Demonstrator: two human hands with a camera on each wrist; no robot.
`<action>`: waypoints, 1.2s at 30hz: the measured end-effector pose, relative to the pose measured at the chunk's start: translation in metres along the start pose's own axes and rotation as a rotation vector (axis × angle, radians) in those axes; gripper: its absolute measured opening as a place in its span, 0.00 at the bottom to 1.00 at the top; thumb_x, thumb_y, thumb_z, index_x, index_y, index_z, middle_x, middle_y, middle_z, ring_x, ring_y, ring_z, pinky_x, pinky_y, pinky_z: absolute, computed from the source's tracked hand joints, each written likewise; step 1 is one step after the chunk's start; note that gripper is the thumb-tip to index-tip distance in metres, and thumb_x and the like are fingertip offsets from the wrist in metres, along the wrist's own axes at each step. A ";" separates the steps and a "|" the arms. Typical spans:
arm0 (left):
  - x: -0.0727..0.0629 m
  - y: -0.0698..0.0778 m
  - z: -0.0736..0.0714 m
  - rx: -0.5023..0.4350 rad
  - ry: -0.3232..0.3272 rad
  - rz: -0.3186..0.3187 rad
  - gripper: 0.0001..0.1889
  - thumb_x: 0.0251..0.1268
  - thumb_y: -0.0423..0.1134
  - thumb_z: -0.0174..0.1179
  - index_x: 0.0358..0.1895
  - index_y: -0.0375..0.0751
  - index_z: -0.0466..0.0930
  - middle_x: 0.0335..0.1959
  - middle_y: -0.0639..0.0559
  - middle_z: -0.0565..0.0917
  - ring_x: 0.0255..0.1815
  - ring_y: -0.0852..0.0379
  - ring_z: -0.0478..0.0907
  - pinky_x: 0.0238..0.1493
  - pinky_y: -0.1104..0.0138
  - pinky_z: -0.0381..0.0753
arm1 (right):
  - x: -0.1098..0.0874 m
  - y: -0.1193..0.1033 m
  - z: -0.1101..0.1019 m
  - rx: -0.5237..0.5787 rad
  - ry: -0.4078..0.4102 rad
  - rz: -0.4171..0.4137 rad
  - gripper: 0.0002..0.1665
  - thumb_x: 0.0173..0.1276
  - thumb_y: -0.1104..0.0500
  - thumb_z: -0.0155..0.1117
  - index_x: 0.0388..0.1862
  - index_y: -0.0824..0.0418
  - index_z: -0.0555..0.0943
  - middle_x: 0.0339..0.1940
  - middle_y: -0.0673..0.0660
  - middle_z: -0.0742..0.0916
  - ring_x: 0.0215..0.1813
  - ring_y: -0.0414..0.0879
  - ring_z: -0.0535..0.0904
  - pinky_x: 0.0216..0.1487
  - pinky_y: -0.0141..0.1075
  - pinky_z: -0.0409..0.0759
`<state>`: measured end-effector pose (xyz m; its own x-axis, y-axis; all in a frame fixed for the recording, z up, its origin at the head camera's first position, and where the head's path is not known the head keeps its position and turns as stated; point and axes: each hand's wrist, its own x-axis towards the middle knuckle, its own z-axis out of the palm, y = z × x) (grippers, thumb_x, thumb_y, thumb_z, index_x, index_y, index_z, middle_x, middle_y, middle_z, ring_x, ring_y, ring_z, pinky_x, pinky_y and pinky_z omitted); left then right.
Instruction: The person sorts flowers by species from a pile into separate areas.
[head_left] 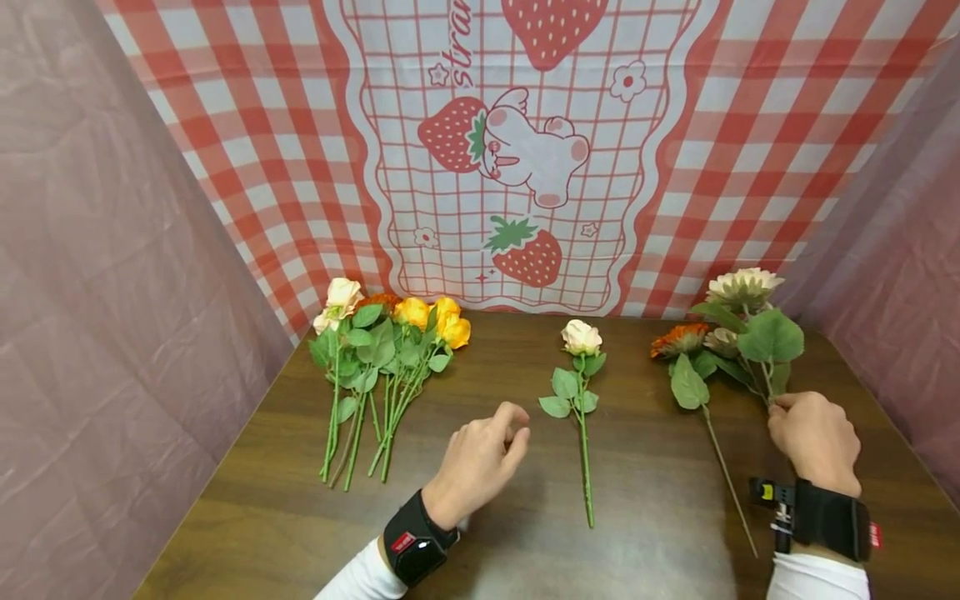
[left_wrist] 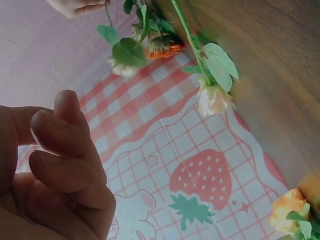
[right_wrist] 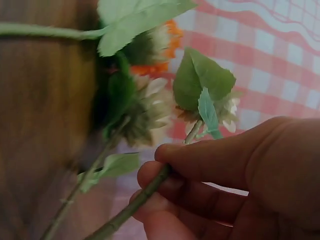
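Note:
At the right of the table, my right hand [head_left: 813, 437] pinches the stem of a white many-petalled flower [head_left: 745, 289] between thumb and fingers. Its bloom is raised, and broad green leaves hang below it. The right wrist view shows the gripped stem [right_wrist: 131, 207] up close. Beneath it lie an orange flower [head_left: 680, 340] and a pale flower [head_left: 722, 342]. My left hand [head_left: 480, 462] hovers over the middle with loosely bent fingers and holds nothing. Nearest to it, on its right, lies a cream rose [head_left: 581, 337] with a long green stem.
A group of cut flowers lies at the left: yellow roses [head_left: 452, 323], pale roses [head_left: 343, 294] and an orange bloom [head_left: 381, 302], stems toward me. The brown wooden table [head_left: 517, 542] meets a red-checked strawberry cloth [head_left: 525, 258] at the back. Pink-grey curtains [head_left: 135, 250] flank both sides.

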<state>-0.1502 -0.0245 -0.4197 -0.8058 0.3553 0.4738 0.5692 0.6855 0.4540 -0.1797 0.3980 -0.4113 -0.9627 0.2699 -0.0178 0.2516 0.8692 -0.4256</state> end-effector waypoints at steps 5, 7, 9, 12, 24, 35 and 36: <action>0.000 0.000 0.000 0.000 -0.017 -0.001 0.05 0.70 0.37 0.59 0.45 0.45 0.77 0.17 0.65 0.76 0.14 0.72 0.63 0.15 0.77 0.59 | 0.005 0.009 0.004 -0.009 -0.050 0.039 0.26 0.71 0.58 0.53 0.63 0.72 0.74 0.58 0.83 0.74 0.47 0.81 0.74 0.33 0.59 0.73; 0.000 0.000 0.000 0.001 -0.025 -0.002 0.05 0.69 0.37 0.59 0.45 0.45 0.77 0.17 0.64 0.77 0.14 0.72 0.63 0.15 0.78 0.60 | 0.006 0.012 0.006 -0.013 -0.069 0.059 0.26 0.70 0.58 0.53 0.63 0.71 0.74 0.57 0.83 0.74 0.47 0.81 0.74 0.33 0.60 0.73; 0.000 0.000 0.000 -0.001 -0.033 -0.004 0.05 0.70 0.37 0.59 0.45 0.44 0.77 0.18 0.64 0.78 0.14 0.73 0.63 0.15 0.78 0.60 | 0.007 0.015 0.007 -0.017 -0.085 0.068 0.25 0.69 0.57 0.54 0.61 0.71 0.76 0.56 0.84 0.75 0.46 0.81 0.74 0.32 0.60 0.72; 0.000 0.000 0.001 -0.006 -0.043 -0.005 0.06 0.70 0.37 0.59 0.46 0.44 0.77 0.18 0.63 0.78 0.13 0.73 0.62 0.15 0.78 0.59 | 0.009 0.018 0.009 -0.024 -0.115 0.068 0.24 0.67 0.58 0.54 0.58 0.70 0.78 0.53 0.84 0.76 0.44 0.80 0.75 0.31 0.59 0.72; 0.001 0.001 0.000 0.008 -0.057 -0.007 0.06 0.70 0.39 0.58 0.46 0.44 0.77 0.20 0.61 0.81 0.14 0.72 0.63 0.15 0.77 0.60 | 0.009 0.020 0.013 -0.012 -0.135 0.087 0.13 0.64 0.58 0.53 0.37 0.66 0.81 0.39 0.78 0.80 0.37 0.72 0.78 0.28 0.54 0.72; 0.001 0.000 -0.001 0.010 -0.049 -0.014 0.05 0.69 0.38 0.59 0.45 0.45 0.77 0.21 0.60 0.82 0.15 0.71 0.66 0.16 0.75 0.62 | 0.006 0.018 0.007 -0.003 -0.204 0.117 0.16 0.69 0.53 0.53 0.21 0.56 0.73 0.26 0.60 0.76 0.32 0.58 0.74 0.28 0.47 0.67; 0.001 0.000 -0.001 0.012 -0.046 -0.012 0.05 0.69 0.38 0.59 0.45 0.45 0.77 0.21 0.61 0.82 0.15 0.71 0.65 0.17 0.76 0.62 | 0.006 0.018 0.006 -0.003 -0.211 0.121 0.15 0.69 0.53 0.53 0.23 0.57 0.75 0.27 0.62 0.77 0.33 0.60 0.75 0.28 0.48 0.68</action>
<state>-0.1506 -0.0252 -0.4186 -0.8193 0.3761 0.4329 0.5579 0.6974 0.4500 -0.1814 0.4128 -0.4244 -0.9249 0.2802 -0.2572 0.3665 0.8369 -0.4064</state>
